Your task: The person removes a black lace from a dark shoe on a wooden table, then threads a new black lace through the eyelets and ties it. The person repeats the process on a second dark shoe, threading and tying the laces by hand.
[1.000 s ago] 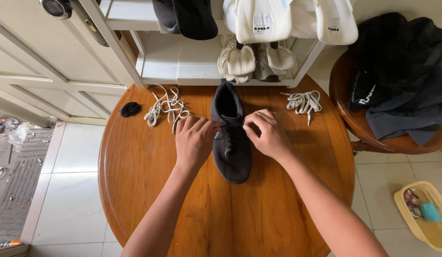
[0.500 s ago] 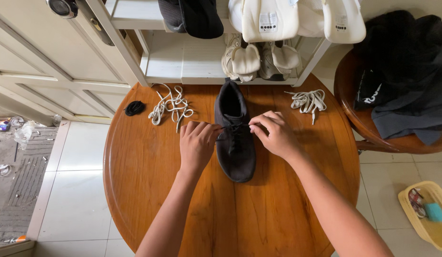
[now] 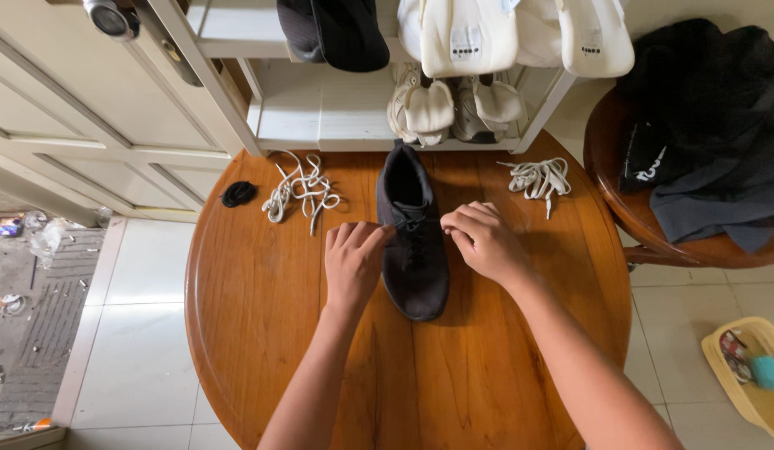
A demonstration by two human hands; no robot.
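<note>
My left hand (image 3: 352,258) and right hand (image 3: 480,239) flank the black shoe (image 3: 412,233) mid-desk (image 3: 254,317), fingers pinched together on its lace (image 3: 412,225). Beyond the shoe lie white laces (image 3: 299,187), then a white shelf (image 3: 320,108); tiled floor (image 3: 129,333) surrounds.

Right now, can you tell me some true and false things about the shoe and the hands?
1. The black shoe lies on the round wooden table. True.
2. Both hands are at its laces: left hand, right hand. True.
3. The shoe is white. False: it is black.
4. The loose white laces are tied into the shoe. False: they lie apart on the table.
5. A yellow basket sits on the table. False: it is on the floor.
</note>
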